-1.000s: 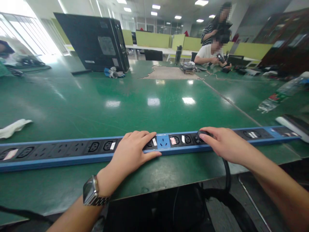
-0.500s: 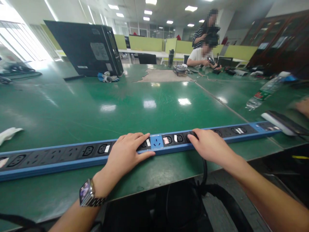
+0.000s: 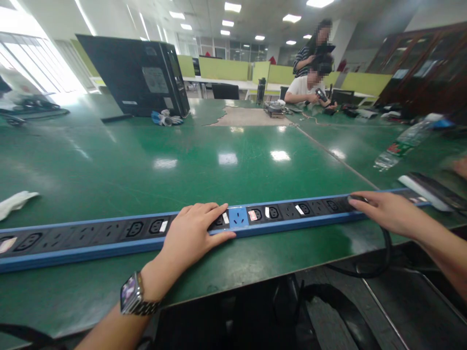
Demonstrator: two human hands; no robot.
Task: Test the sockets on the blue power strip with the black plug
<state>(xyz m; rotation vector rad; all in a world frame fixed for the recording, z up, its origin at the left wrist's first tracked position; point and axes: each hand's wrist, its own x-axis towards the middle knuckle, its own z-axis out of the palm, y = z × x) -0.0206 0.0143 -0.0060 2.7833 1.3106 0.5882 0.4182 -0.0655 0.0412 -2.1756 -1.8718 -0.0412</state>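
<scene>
A long blue power strip [image 3: 109, 232] with black sockets lies along the near edge of the green table [image 3: 226, 170]. My left hand [image 3: 193, 233], a watch on its wrist, rests flat on the strip near its blue middle socket, fingers stretched out. My right hand [image 3: 386, 213] is farther right on the strip, fingers closed on a black plug [image 3: 358, 198]. The plug sits on a socket near the strip's right end. Its black cable [image 3: 383, 260] loops down below the table edge.
A black computer tower [image 3: 146, 73] stands at the far left with gloves [image 3: 166, 118] beside it. A white cloth [image 3: 16, 201] lies left. A plastic bottle [image 3: 401, 141] and a second strip [image 3: 426, 192] lie right. Two people [image 3: 310, 82] work at the far end.
My right hand has slid the black plug rightward along the strip, from the sockets beside the middle to near its right end. My left hand has stayed put.
</scene>
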